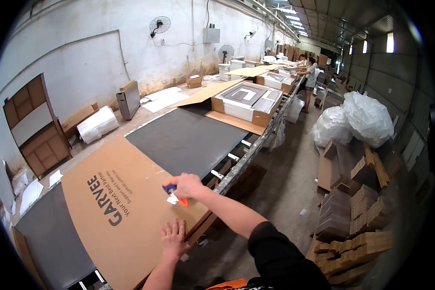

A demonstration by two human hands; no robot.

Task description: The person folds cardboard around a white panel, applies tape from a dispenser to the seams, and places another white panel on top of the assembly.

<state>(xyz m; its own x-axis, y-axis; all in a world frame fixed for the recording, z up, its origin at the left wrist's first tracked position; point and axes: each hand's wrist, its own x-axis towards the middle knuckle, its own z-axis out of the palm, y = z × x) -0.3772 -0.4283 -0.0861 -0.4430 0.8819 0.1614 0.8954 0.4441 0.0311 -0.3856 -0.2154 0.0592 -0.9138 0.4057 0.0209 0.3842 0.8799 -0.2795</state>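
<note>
A large flat brown cardboard box with dark printing lies on the dark grey worktable in front of me. My right hand grips a red and blue tape dispenser pressed on the box near its right edge. My left hand lies flat, fingers spread, on the box's near edge just below the right hand.
An open carton with white and grey panels sits farther along the table. White foam sheets, a wooden shelf unit stand at the left. Stacks of cardboard corner pieces and white plastic bags fill the floor at right. People work far off.
</note>
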